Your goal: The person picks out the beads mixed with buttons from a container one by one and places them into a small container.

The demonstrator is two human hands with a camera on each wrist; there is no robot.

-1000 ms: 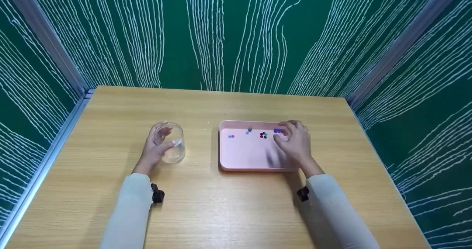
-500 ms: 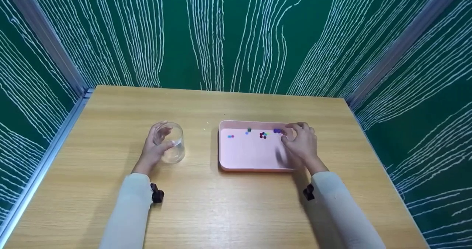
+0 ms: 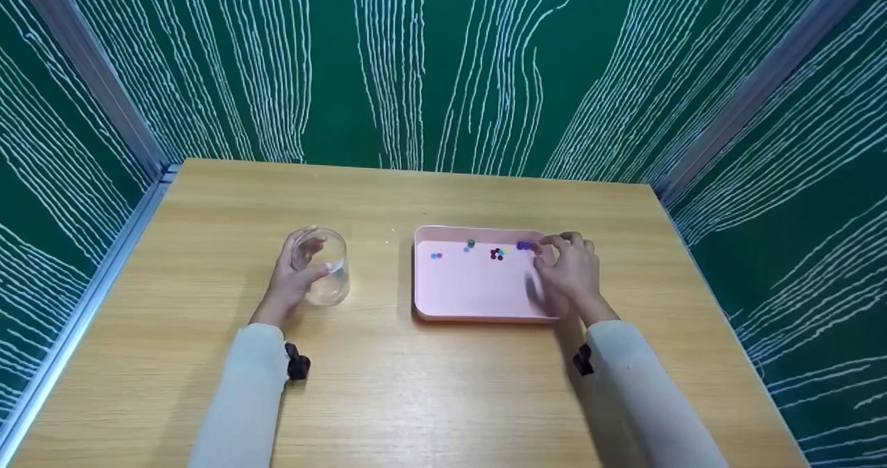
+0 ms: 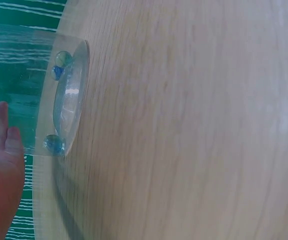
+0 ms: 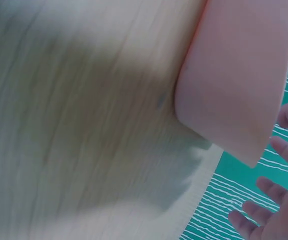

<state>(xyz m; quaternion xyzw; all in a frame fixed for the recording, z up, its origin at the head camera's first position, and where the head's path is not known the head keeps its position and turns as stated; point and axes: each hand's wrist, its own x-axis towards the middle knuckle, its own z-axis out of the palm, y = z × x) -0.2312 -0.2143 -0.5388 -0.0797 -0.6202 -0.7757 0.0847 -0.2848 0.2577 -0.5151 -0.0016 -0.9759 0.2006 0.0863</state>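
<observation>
1. Right hand (image 3: 574, 270): shifted outward over the past second, from above the right part of the tray to its right-hand end. Left hand and cup keep their places.
2. Tray (image 3: 471, 291), pink, shallow, round-cornered: flat on the tabletop (image 3: 416, 392), long side toward the person. Raised walls presumably stop loose round pieces rolling away.
3. Bead groups, inside the tray, toward its far wall: one blue-and-pink pair (image 3: 436, 256); one dark green piece (image 3: 470, 243); one dark red cluster (image 3: 497, 254) with brighter beads among it; one purple cluster (image 3: 525, 246), nearest the right hand. Exact counts too small to tell.
4. Fingers, right: bent and spread, thumb and index apart, at the tray's right end; nothing visible between them. Contact with the rim cannot be told. Placement probably chosen to leave the tray's middle unobstructed.
5. Cup (image 3: 328, 291), clear, cylindrical: upright on the tabletop, left of the tray and apart from it. Small marbles (image 4: 53, 144) show at its base in the left wrist view.
6. Left hand (image 3: 290, 284): wrapped about the cup, thumb across the near side, other fingers behind the clear wall; a grasp likely meant to prevent tipping or sliding.
</observation>
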